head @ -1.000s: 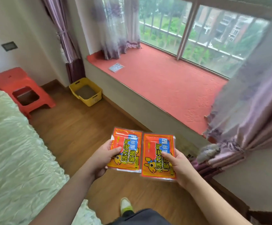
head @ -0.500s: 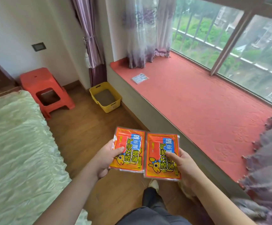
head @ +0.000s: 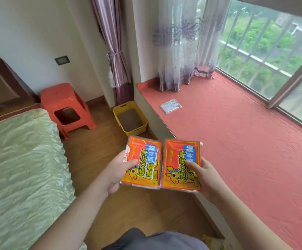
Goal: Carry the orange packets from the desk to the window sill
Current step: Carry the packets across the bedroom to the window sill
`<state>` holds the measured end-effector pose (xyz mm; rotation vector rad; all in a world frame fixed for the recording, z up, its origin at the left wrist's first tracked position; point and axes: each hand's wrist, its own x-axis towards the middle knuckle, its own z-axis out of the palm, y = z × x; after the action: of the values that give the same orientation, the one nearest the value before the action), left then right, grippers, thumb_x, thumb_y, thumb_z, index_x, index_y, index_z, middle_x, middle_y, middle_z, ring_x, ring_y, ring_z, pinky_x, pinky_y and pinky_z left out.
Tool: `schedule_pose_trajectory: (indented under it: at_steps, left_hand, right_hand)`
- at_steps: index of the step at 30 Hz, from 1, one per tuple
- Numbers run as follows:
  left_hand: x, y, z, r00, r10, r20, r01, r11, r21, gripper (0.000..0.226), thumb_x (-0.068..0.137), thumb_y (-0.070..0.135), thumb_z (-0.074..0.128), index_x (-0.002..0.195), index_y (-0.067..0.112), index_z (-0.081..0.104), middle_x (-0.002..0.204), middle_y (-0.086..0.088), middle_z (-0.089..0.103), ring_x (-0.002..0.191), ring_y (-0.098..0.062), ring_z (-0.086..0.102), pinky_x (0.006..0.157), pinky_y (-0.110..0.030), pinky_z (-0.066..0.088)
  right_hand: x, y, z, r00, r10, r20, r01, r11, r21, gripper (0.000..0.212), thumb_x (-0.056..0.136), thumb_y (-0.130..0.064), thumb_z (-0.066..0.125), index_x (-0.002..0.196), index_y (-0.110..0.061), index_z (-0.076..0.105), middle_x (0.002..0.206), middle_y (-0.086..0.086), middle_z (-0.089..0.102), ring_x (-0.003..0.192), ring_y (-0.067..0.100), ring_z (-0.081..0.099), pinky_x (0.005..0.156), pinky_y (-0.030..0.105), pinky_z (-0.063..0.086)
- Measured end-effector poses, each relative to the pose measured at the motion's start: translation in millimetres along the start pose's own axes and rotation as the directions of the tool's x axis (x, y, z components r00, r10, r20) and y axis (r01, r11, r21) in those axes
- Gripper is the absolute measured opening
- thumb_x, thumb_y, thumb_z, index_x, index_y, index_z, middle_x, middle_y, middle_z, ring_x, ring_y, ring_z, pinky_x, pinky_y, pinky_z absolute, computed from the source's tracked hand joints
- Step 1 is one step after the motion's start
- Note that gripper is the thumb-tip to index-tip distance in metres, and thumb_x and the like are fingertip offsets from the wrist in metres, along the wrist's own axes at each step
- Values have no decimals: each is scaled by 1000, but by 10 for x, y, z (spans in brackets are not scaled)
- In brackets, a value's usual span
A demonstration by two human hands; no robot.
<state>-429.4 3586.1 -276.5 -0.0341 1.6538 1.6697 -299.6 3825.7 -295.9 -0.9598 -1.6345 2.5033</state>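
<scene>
I hold two orange packets side by side in front of me, above the wooden floor at the sill's near edge. My left hand (head: 117,173) grips the left orange packet (head: 143,156) by its lower left side. My right hand (head: 207,179) grips the right orange packet (head: 179,159) at its lower right side. Both packets show yellow and blue print and face up. The window sill (head: 236,141) is a wide ledge covered in red cloth, stretching to the right of the packets under the window.
A small white packet (head: 171,106) lies on the sill near its far end. A yellow bin (head: 130,117) and an orange stool (head: 66,107) stand on the floor ahead. A bed with a pale green cover (head: 20,168) fills the left. Curtains (head: 181,47) hang at the sill's far end.
I have stepped closer to the sill and turned left. The sill now fills the right side, and the right-hand curtain has left view. Both hands keep the same hold on the packets.
</scene>
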Motion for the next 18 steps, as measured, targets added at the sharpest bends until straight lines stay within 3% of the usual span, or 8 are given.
schedule_pose_trajectory:
  at_steps: [6, 14, 18]
  left_hand:
    - [630, 334, -282, 999, 8, -37, -9, 1000, -14, 23, 94, 11, 58, 114, 21, 62, 101, -7, 79, 89, -27, 76, 58, -31, 60]
    - [1686, 955, -726, 999, 4, 38, -3, 999, -32, 24, 95, 9, 54, 113, 21, 63, 99, -7, 79, 90, -27, 76, 70, -37, 61]
    - [2048, 1363, -963, 996, 21, 89, -21, 1000, 0, 23, 96, 13, 54, 112, 26, 64, 102, -6, 79, 94, -27, 75, 77, -41, 60]
  right_hand:
    - [704, -234, 244, 999, 48, -16, -49, 999, -19, 19, 93, -12, 62, 112, -14, 63, 92, 12, 80, 76, 29, 78, 58, 38, 62]
    - [1750, -640, 849, 993, 57, -107, -60, 998, -27, 13, 94, -9, 59, 106, -14, 64, 79, 8, 81, 64, 25, 77, 50, 35, 60]
    - [2125, -874, 1111, 993, 28, -114, -32, 999, -35, 16, 94, -11, 61, 108, -15, 65, 88, 11, 81, 72, 29, 78, 55, 38, 62]
